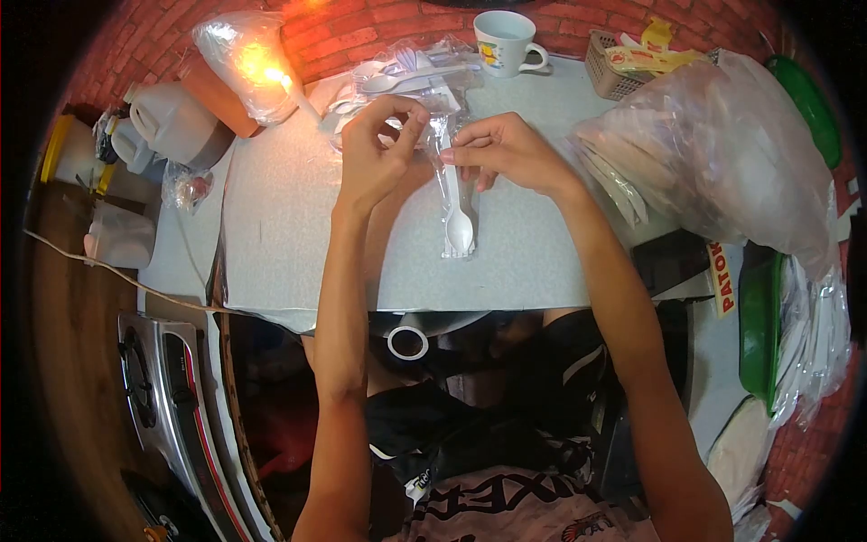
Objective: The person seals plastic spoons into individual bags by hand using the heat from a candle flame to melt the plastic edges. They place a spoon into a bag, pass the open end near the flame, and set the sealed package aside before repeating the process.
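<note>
A white plastic spoon lies in a clear plastic sleeve, bowl end toward me, on the light tabletop. My right hand pinches the upper part of the sleeved spoon between thumb and fingers. To its left, my left hand is raised with thumb and index fingertip together; whatever is between them is too small to make out. Just beyond both hands is a pile of wrapped plastic spoons. A bright orange glow shines at the back left, beside a whitish candle-like stick.
A white mug stands at the back, near a basket of packets. A large clear plastic bag bulges over the right side. Plastic jugs stand at left, above a gas stove. A cord crosses the left side.
</note>
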The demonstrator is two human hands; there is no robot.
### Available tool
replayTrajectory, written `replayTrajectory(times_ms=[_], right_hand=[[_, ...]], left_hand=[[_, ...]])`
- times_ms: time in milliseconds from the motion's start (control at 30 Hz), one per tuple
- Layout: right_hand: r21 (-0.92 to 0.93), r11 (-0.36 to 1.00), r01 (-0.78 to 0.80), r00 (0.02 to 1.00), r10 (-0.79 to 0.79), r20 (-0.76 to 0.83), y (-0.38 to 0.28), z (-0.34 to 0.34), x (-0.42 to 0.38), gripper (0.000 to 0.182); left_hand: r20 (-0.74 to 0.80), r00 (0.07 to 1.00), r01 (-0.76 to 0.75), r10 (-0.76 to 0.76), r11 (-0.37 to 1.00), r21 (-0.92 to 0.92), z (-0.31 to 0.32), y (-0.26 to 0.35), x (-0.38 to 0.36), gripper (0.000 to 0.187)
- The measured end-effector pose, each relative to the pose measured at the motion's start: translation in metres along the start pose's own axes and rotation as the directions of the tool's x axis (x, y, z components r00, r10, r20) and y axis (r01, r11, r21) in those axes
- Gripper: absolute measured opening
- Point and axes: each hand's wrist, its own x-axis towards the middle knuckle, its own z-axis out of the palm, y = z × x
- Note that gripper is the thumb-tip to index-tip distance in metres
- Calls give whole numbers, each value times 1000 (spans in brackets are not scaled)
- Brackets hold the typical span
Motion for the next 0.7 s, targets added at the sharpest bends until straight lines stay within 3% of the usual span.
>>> replayTrajectory(times_ms=[100, 133, 200, 267, 300, 367, 500, 567, 600, 667, 700], right_hand=[[64, 998, 1, 1000, -2, 7, 3, 4, 1, 30], [62, 998, 2, 1000, -3, 7, 2, 5, 1, 30], [-36, 997, -64, 989, 68, 129, 0, 7, 0, 29], [-47, 997, -62, 985, 69, 160, -1, 11, 0, 29], [-45, 998, -47, 986, 53, 157, 1, 12, 0, 28], [-44, 999, -33, 987, 39, 154, 2, 12, 1, 28], [103, 995, -13, 999, 18, -45, 0, 4, 2, 28], [202, 979, 42, 974, 5, -225, 3, -1, 3, 28], [198, 979, 43, 969, 8, -248, 4, -2, 4, 28], [246, 955, 163, 906, -46, -421, 5, -4, 5, 28], [229, 963, 139, 906, -30, -423, 5, -6, 2, 31]], left_hand=[[3, 1000, -20, 20, 1000, -19, 2, -1, 0, 15], [-15, 999, 42, -42, 999, -29, 1, 0, 0, 16], [-35, 994, 102, -103, 994, -40, 0, 1, 1, 18], [-40, 982, 164, -182, 947, -276, -2, 1, 3, 25], [-41, 982, 164, -182, 947, -275, -3, 6, 4, 25], [-44, 954, 248, -298, 860, -445, -5, 15, 5, 31], [95, 938, 343, -334, 846, -408, -10, 4, 6, 39], [344, 885, 417, -313, 861, -291, -6, -1, 0, 44], [363, 882, 415, -300, 860, -298, -5, 8, -1, 44], [600, 670, 627, -437, 767, -140, -4, 34, -4, 48], [529, 745, 575, -408, 794, -197, -1, 39, -7, 37]])
